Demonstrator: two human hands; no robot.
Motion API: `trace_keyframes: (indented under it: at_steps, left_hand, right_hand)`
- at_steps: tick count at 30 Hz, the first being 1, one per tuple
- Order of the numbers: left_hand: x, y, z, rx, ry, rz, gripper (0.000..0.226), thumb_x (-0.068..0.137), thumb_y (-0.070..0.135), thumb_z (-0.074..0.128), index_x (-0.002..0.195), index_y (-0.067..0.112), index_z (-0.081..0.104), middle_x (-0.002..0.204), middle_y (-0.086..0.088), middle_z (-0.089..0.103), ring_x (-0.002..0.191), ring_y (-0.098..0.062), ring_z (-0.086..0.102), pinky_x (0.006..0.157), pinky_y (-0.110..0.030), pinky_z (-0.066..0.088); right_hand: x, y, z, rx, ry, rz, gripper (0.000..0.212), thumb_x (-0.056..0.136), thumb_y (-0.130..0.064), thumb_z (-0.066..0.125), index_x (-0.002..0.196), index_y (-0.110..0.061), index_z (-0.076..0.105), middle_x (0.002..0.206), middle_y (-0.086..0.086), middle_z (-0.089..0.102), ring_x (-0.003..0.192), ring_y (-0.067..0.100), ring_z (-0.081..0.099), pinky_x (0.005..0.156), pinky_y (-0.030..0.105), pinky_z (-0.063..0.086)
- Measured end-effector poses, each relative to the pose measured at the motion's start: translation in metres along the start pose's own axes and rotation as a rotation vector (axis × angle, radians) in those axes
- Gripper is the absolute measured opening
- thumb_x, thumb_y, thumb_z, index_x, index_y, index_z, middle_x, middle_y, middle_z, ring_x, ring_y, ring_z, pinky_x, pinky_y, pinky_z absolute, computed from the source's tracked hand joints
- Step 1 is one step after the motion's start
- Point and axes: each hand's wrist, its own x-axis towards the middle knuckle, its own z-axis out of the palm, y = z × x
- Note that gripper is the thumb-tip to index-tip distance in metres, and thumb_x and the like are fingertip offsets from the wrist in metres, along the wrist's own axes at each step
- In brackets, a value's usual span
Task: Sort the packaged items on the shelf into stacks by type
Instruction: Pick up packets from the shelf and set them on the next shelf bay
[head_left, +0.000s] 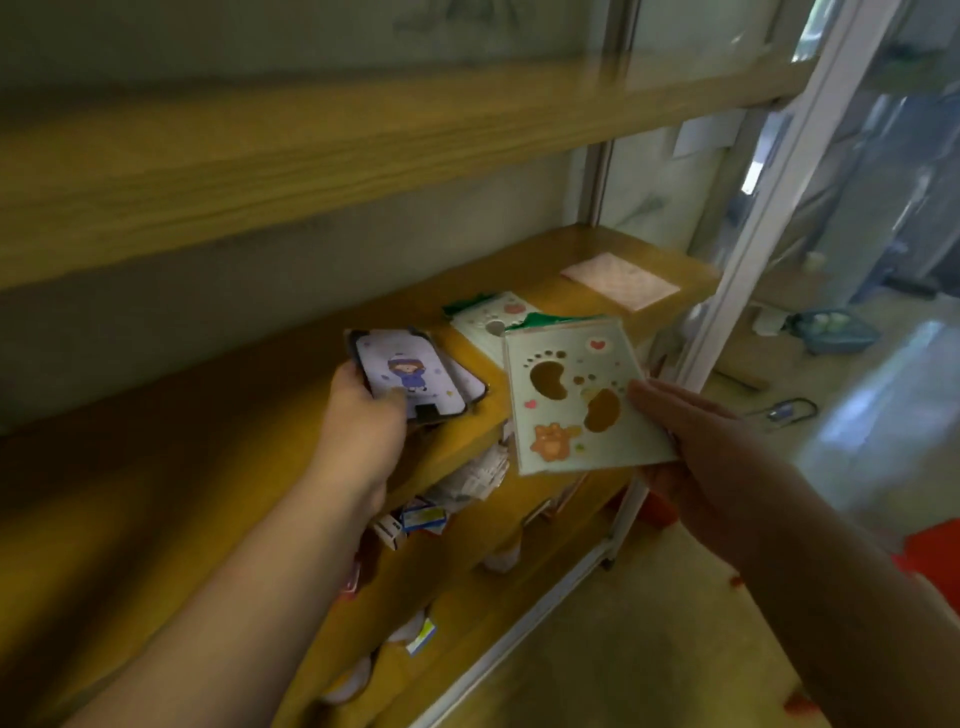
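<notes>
Gripping a purple cartoon phone case (402, 374) in curled fingers, the left hand (363, 415) sits at the shelf (260, 415) – the right hand (691, 431) pinches a footprint-patterned packet (571, 395) beside it

On the middle shelf (218, 447), the left hand (363, 415) holds phone cases (410, 376) near the front edge. To their right, the right hand (696, 441) holds a footprint packet (576, 395) over that edge, before a like packet (483, 322) lying on the shelf. A flat packet (621, 280) lies farther right. Small boxes (415, 519) sit on the shelf below.
</notes>
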Motion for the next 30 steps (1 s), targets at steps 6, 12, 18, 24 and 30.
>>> trace_keyframes:
  at_steps: [6,12,18,24,30]
  left_hand:
    - [0.032,-0.004,0.029,0.199,0.141,0.054,0.043,0.099,0.008,0.052,0.140,0.016,0.048,0.129,-0.005,0.057,0.106,-0.020,0.059,0.070,-0.021,0.058]
    - [0.026,-0.015,0.047,0.695,0.290,0.086,0.057,0.095,0.002,0.048,0.149,0.018,0.040,0.151,-0.015,0.039,0.133,-0.036,0.032,0.099,-0.036,0.031]
    - [0.018,-0.017,0.066,0.753,0.402,0.145,0.044,0.093,0.005,0.055,0.133,0.021,0.059,0.146,-0.013,0.042,0.135,-0.035,0.034,0.103,-0.042,0.033]
    - [0.005,-0.014,0.089,0.773,0.426,0.183,0.033,0.095,0.018,0.059,0.125,0.032,0.061,0.141,0.001,0.044,0.136,-0.022,0.030,0.106,-0.036,0.032]
    - [-0.006,-0.003,0.100,0.857,0.493,0.233,0.035,0.089,0.018,0.062,0.122,0.027,0.065,0.142,-0.003,0.049,0.136,-0.026,0.033,0.109,-0.051,0.034]
  right_hand:
    - [0.072,-0.012,-0.005,0.015,-0.024,0.057,0.031,0.083,-0.022,0.069,0.111,-0.009,0.073,0.109,0.016,0.076,0.096,0.029,0.075,0.068,0.034,0.061]
    - [0.130,-0.035,-0.007,-0.006,-0.039,0.182,0.046,0.094,-0.012,0.065,0.138,-0.019,0.054,0.145,0.001,0.050,0.110,-0.010,0.050,0.088,0.003,0.043]
    - [0.206,-0.049,-0.011,-0.449,-0.271,0.072,0.032,0.094,-0.027,0.066,0.125,-0.020,0.063,0.104,0.000,0.078,0.097,0.019,0.074,0.093,0.046,0.056]
    - [0.256,-0.054,-0.002,-0.838,-0.399,-0.125,0.016,0.096,-0.031,0.063,0.104,-0.019,0.072,0.078,-0.014,0.077,0.067,0.004,0.073,0.052,0.019,0.054]
    - [0.273,-0.050,-0.008,-1.257,-0.405,-0.387,0.036,0.089,-0.047,0.066,0.109,-0.017,0.072,0.098,0.002,0.076,0.076,0.012,0.067,0.068,0.035,0.057]
